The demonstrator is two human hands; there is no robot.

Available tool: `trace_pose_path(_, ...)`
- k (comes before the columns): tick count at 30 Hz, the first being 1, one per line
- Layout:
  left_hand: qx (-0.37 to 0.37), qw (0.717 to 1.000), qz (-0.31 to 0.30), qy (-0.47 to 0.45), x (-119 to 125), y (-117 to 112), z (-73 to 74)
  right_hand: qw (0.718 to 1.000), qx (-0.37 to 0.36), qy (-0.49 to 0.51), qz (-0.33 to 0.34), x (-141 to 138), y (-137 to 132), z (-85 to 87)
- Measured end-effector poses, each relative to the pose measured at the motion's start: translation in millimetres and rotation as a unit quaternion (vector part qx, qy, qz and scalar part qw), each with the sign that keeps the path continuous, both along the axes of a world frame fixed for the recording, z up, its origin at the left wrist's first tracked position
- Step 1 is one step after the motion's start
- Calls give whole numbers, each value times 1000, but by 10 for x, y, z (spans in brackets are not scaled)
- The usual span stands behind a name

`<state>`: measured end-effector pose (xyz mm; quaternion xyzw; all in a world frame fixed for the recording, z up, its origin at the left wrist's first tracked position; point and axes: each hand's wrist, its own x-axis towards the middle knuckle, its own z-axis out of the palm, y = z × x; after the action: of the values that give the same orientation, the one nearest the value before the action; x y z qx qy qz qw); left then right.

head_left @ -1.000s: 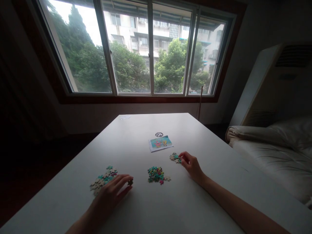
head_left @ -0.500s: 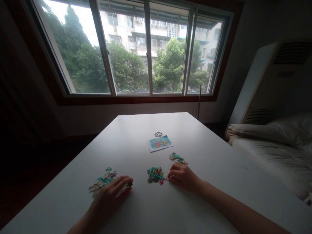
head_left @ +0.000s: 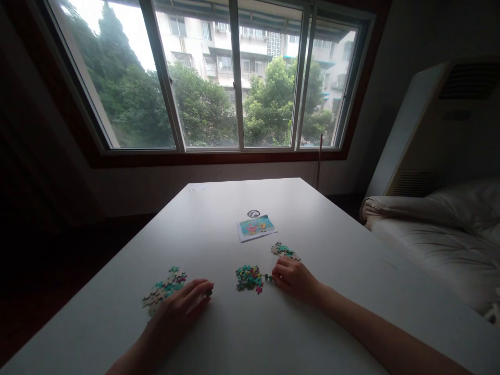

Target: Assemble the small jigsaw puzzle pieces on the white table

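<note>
My left hand (head_left: 186, 304) is closed in a pinch around a dark jigsaw puzzle piece (head_left: 208, 292), just above the table. Partly behind that hand lies a loose pile of puzzle pieces (head_left: 164, 287), some teal, others showing pale backs. In the middle a denser, colourful pile of pieces (head_left: 249, 277) sits, with a pink piece at its lower right edge. My right hand (head_left: 294, 278) has its fingers curled on a small green puzzle piece (head_left: 269, 277) right of this middle pile. Behind its knuckles is a third, smaller pile of pieces (head_left: 285, 251).
A picture card (head_left: 258, 228) with cartoon figures lies beyond the piles, and a small round dark-rimmed item (head_left: 253, 213) sits behind it. The white table (head_left: 219, 208) narrows toward the window. At the right stands a pale sofa (head_left: 425, 245).
My right hand has shifted slightly up and right, and a green piece now shows at its fingertips. My left hand stays almost where it was, still pinching its piece.
</note>
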<state>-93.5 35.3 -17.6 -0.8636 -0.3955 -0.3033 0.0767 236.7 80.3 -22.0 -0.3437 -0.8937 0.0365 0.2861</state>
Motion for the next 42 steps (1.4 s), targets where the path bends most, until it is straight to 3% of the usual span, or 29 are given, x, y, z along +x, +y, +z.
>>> trace_pose_path(14, -22, 999, 30, -32, -64, 40, -110, 999, -14, -5, -31, -10, -28, 38)
trace_pose_path(18, -38, 998, 40, -41, -54, 13, -102, 1000, -18, -6, 5, 14, -26, 17)
trace_pose_path(23, -50, 998, 20, -22, -39, 1, -60, 998, -29, -15, 51, 32, -26, 17)
trace_pose_path(31, -23, 999, -22, -4, 5, 2, 16, 998, -51, -42, 7, 17, -29, 37)
trace_pose_path(42, -32, 999, -23, 11, -63, 42, -94, 998, -48, -38, 22, 26, -5, 0)
